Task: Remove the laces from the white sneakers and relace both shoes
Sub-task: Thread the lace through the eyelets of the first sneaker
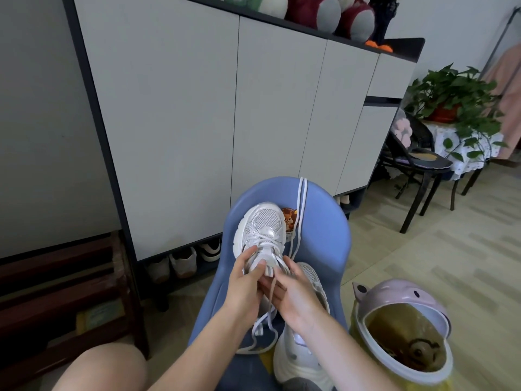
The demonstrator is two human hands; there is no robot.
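Observation:
A white sneaker [260, 230] lies toe-away on a blue plastic chair [321, 221]. My left hand [245, 280] grips its upper near the tongue, thumb over the eyelets. My right hand [293, 294] pinches that shoe's lace [270, 311] just below the tongue; the loose end trails down onto the seat. A second white sneaker [298, 354] lies beside and under my right wrist, partly hidden. A separate loose white lace [301, 210] hangs over the chair's back.
A pink-lidded bin [403, 325] stands open at the right of the chair. A white cabinet [225, 108] with shoes under it fills the back. A dark wooden rack [62, 292] is at left, a black chair [417, 170] and a potted plant [451, 97] at right.

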